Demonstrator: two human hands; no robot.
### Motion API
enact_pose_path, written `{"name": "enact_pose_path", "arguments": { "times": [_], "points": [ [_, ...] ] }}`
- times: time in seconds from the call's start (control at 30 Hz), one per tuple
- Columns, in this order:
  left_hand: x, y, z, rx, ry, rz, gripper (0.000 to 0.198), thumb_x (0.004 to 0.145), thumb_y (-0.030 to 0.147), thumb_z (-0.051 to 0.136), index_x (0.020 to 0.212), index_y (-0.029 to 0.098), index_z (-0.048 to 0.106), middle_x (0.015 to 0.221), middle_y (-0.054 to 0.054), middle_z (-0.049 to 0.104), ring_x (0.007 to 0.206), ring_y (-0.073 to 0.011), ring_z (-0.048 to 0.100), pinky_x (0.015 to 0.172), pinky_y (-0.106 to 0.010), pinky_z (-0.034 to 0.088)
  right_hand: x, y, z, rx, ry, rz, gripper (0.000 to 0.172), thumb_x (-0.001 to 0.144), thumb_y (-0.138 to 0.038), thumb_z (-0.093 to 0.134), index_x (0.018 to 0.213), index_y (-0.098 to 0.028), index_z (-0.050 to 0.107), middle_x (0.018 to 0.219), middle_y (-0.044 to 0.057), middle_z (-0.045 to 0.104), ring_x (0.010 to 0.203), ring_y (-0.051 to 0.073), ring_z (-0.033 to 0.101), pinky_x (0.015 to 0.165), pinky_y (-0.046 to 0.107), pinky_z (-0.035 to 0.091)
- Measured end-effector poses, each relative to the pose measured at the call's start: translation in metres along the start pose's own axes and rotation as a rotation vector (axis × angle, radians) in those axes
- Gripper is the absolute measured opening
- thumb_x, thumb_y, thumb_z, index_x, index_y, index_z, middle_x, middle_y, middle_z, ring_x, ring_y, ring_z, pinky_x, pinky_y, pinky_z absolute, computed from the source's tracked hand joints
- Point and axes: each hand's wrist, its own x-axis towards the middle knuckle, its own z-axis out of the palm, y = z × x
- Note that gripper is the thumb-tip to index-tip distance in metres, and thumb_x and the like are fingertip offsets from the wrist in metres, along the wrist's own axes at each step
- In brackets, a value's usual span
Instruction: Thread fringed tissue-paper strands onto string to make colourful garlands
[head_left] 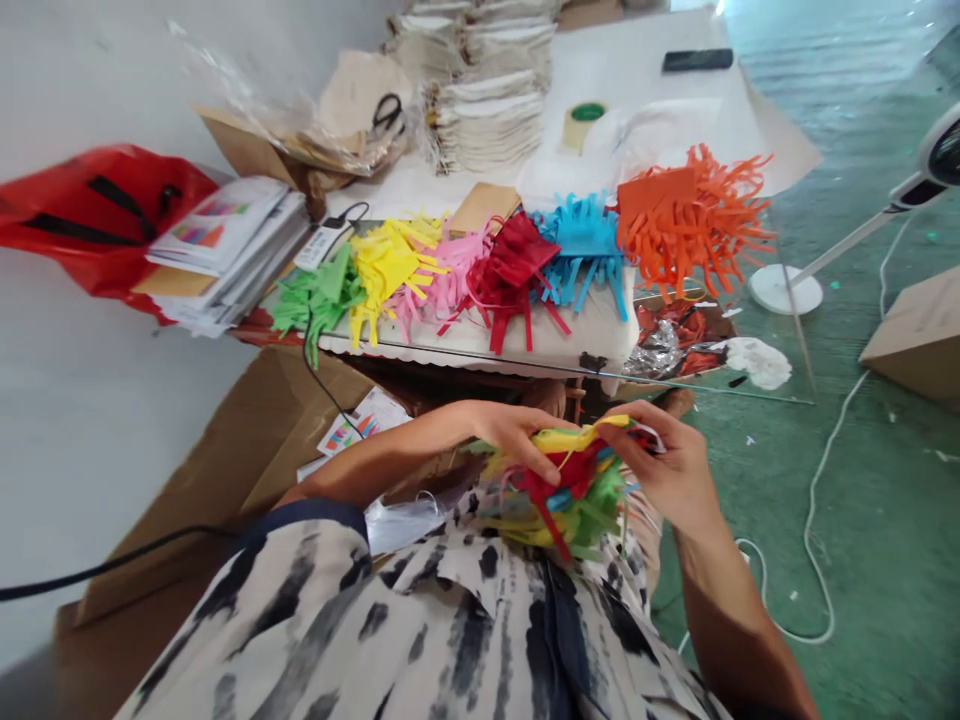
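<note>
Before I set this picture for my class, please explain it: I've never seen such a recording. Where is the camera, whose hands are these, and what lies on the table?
No machine here: a person works with bare hands. The one picture comes from a camera worn on their head, looking forward and down, so you see their own patterned shirt and arms. The left hand and right hand both grip a bundle of mixed-colour fringed paper near the lap. On the table ahead lie separate fringed piles: green pile, yellow pile, pink pile, red pile, blue pile, orange pile. Behind them sit a tape roll, scissors and stacks of pale flat pieces.
</note>
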Motion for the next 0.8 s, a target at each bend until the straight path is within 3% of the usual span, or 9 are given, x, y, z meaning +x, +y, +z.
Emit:
{"name": "enact_pose_path", "arguments": {
  "times": [0.07,0.13,0.2,0.3,0.4,0.5,0.57,0.73,0.8],
  "points": [
    [-0.018,0.021,-0.018,0.222,0.051,0.055,0.077,0.065,0.048,0.099,0.132,0.019,0.074,0.134,-0.009,0.075,0.126,-0.0329,0.07,0.105,-0.037,0.058,0.004,-0.011,-0.017,-0.149,-0.015,-0.131,0.01,0.098,-0.034,0.073,0.096,-0.024,0.076,0.082,-0.003,0.076,0.064,0.011,0.065,0.06,0.022,0.047],
    [-0.033,0.046,-0.028,0.358,0.226,0.159,0.09,0.068,0.045,0.098,0.148,0.024,0.064,0.162,-0.009,0.056,0.154,-0.0362,0.047,0.127,-0.042,0.041,0.007,-0.023,-0.026,-0.291,-0.078,-0.256,0.005,0.099,-0.027,0.071,0.102,-0.025,0.075,0.086,-0.003,0.077,0.064,0.01,0.066,0.061,0.021,0.048],
    [-0.036,0.068,-0.025,0.392,0.277,0.307,0.099,0.068,0.043,0.098,0.157,0.028,0.056,0.172,-0.008,0.044,0.163,-0.0349,0.034,0.134,-0.044,0.03,0.01,-0.035,-0.026,-0.381,-0.135,-0.355,0.009,0.1,-0.02,0.068,0.107,-0.024,0.074,0.088,-0.002,0.079,0.065,0.01,0.068,0.062,0.021,0.049],
    [-0.018,0.081,-0.002,0.314,0.253,0.4,0.099,0.064,0.039,0.1,0.153,0.025,0.059,0.159,-0.008,0.059,0.153,-0.0322,0.05,0.127,-0.041,0.043,0.013,-0.051,-0.015,-0.42,-0.122,-0.508,0.011,0.101,-0.016,0.064,0.105,-0.022,0.072,0.089,0.0,0.081,0.069,0.012,0.073,0.064,0.022,0.052],
    [0.01,0.066,0.018,0.142,0.121,0.302,0.068,0.062,0.043,0.1,0.121,0.018,0.078,0.11,-0.005,0.081,0.11,-0.0288,0.077,0.096,-0.035,0.064,0.013,-0.058,-0.009,-0.417,-0.074,-0.589,0.013,0.102,-0.015,0.063,0.105,-0.023,0.073,0.091,0.002,0.082,0.074,0.014,0.077,0.066,0.023,0.054],
    [0.026,0.038,0.024,-0.023,0.017,0.159,0.047,0.06,0.043,0.1,0.093,0.016,0.08,0.082,-0.004,0.078,0.077,-0.024,0.076,0.073,-0.033,0.066,0.009,-0.053,-0.012,-0.394,-0.029,-0.571,0.014,0.1,-0.014,0.066,0.107,-0.024,0.073,0.091,0.001,0.083,0.072,0.013,0.076,0.065,0.022,0.054],
    [0.028,0.023,0.023,-0.138,0.009,0.122,0.045,0.056,0.039,0.1,0.09,0.018,0.079,0.08,-0.002,0.077,0.07,-0.0219,0.073,0.069,-0.032,0.065,0.007,-0.045,-0.015,-0.376,0.011,-0.55,0.015,0.098,-0.014,0.069,0.109,-0.024,0.074,0.091,0.001,0.083,0.07,0.013,0.076,0.064,0.022,0.054],
    [0.024,0.01,0.029,-0.333,-0.08,0.127,0.053,0.056,0.033,0.098,0.104,0.018,0.082,0.1,-0.005,0.081,0.089,-0.0252,0.077,0.088,-0.037,0.065,0.009,-0.028,-0.01,-0.347,0.073,-0.551,0.012,0.097,-0.018,0.072,0.107,-0.025,0.076,0.09,0.001,0.082,0.069,0.013,0.074,0.064,0.023,0.054],
    [0.023,0.01,0.034,-0.286,0.005,0.109,0.045,0.06,0.032,0.098,0.099,0.016,0.082,0.096,-0.006,0.08,0.085,-0.0237,0.076,0.085,-0.037,0.065,0.014,-0.027,-0.008,-0.318,0.076,-0.516,0.008,0.098,-0.022,0.072,0.103,-0.025,0.076,0.09,0.001,0.081,0.068,0.012,0.072,0.064,0.023,0.052]
  ]
}}
